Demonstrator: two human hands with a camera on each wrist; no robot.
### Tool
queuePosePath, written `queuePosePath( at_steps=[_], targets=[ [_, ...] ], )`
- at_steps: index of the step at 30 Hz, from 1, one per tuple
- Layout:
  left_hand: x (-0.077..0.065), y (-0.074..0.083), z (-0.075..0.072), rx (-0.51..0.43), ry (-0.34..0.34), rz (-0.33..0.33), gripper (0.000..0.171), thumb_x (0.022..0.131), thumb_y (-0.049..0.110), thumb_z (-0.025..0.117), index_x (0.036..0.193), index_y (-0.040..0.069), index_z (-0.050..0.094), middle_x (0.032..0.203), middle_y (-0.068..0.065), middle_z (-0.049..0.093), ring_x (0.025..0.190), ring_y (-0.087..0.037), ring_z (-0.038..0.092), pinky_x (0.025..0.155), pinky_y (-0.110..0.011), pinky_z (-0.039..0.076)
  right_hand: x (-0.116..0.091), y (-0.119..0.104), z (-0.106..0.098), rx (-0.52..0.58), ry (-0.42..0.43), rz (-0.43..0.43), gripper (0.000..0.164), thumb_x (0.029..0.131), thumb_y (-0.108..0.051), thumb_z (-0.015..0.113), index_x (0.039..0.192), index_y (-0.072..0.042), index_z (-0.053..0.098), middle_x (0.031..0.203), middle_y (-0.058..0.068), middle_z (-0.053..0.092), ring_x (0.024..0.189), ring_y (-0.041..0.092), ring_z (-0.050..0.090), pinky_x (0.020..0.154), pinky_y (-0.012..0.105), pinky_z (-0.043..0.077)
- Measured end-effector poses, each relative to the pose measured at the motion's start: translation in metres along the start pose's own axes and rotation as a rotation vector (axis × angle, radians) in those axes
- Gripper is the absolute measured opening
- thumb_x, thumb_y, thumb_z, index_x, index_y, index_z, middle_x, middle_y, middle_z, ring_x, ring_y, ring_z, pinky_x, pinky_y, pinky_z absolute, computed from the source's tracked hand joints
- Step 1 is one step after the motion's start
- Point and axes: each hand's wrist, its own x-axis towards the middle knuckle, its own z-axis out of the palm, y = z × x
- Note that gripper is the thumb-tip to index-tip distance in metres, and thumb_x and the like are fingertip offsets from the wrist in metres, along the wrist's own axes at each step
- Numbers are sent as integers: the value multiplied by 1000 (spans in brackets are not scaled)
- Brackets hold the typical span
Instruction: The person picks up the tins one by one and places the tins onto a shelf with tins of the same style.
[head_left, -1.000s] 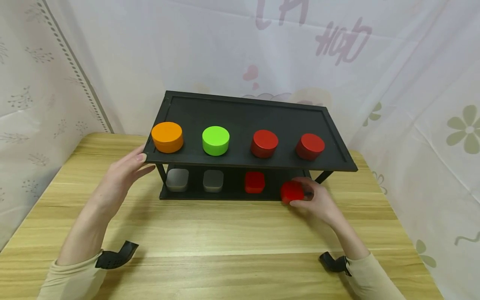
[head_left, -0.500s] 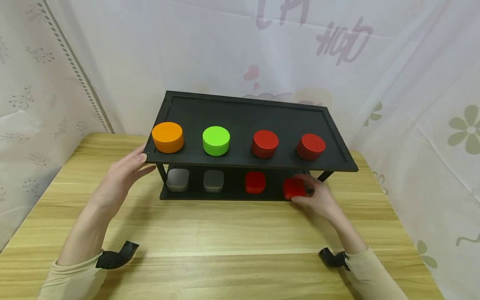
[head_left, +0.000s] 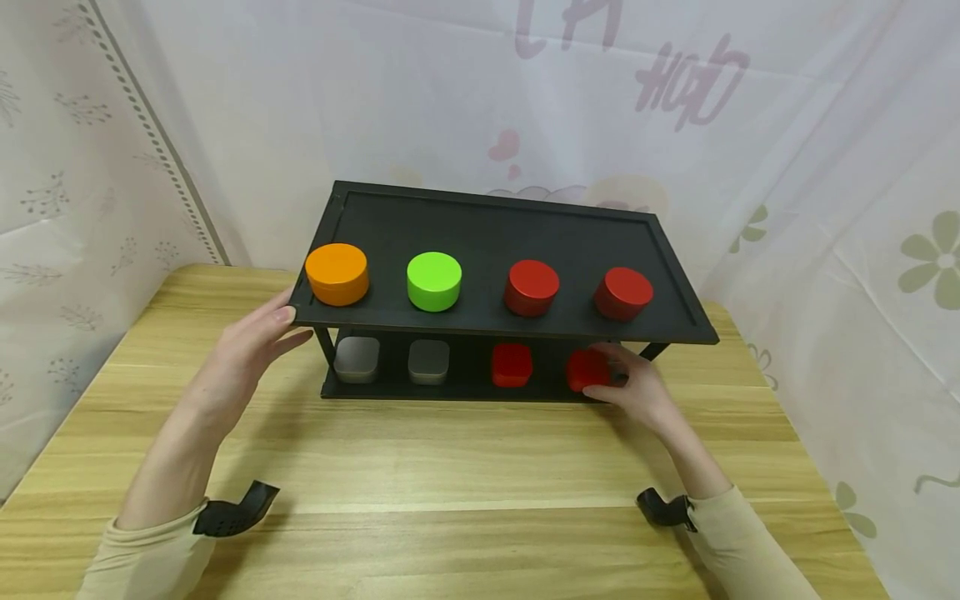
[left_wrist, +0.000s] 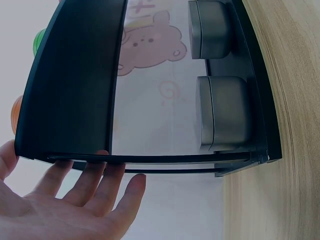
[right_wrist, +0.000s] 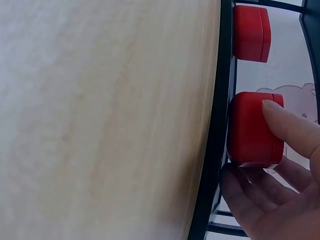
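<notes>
A black two-tier rack (head_left: 495, 242) stands on the table. My left hand (head_left: 243, 346) holds its left front corner, thumb on the upper tier's edge and fingers beneath, against the side bar (left_wrist: 160, 159). My right hand (head_left: 637, 387) grips a rounded square red tin (head_left: 587, 371) at the right end of the lower tier. The right wrist view shows the thumb on this red tin (right_wrist: 252, 130) near its lid and the fingers around its side; the tin sits at the tier's edge. Left of it on that tier is another square red tin (head_left: 512, 365).
Two grey square tins, one at far left (head_left: 357, 360) and one beside it (head_left: 429, 362), share the lower tier. Along the upper tier's front are round tins: orange (head_left: 337, 275), green (head_left: 434, 282) and two red (head_left: 531, 288). A printed cloth (head_left: 450, 100) hangs behind the wooden table (head_left: 450, 483).
My right hand has moved the red tin slightly back onto the lower tier, nearly in line with the other tins. The left hand has stayed at the rack's corner.
</notes>
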Motion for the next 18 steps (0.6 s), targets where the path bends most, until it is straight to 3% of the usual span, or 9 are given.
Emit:
queuePosePath(
  at_steps=[18],
  targets=[
    [0,-1,0,0,4,7,44,103,22,32,147,16,35,152,6,35,134,-3,36,100,-16,38,6,3,-1,-16,-34,53,66,78,-36,76,136,-21,47,139,12,50,117,37,56,92,50,50]
  ],
)
